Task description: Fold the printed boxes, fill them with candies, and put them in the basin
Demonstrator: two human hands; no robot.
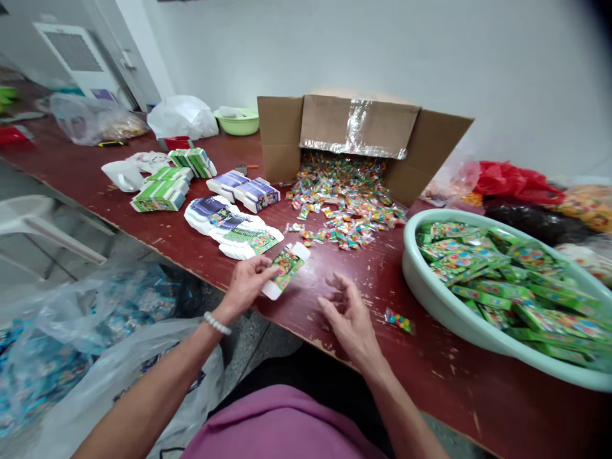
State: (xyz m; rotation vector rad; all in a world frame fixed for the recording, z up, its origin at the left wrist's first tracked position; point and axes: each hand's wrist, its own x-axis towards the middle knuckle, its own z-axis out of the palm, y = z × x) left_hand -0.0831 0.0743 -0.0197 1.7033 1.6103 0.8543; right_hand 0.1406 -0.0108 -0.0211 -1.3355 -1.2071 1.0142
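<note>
My left hand [249, 280] grips a small green candy box [288, 269] near the table's front edge; white flaps stick out at both of its ends. To the right of the box, my right hand [345, 307] hovers over the table with curled, parted fingers and nothing in them. One clear packet of colourful candies [399, 320] lies on the table to the right of that hand. Behind the box, flat unfolded cartons [251, 237], green and purple, are fanned out. Wrapped candies [351, 213] spill in a heap from a cardboard box [358, 124] lying on its side.
A pale green tub [421, 280] full of green candy boxes stands at the right. Stacks of green cartons [162, 189] and purple cartons [245, 189] sit at the left. Plastic bags [119, 357] with blue packets are on the floor, near a white stool [38, 223].
</note>
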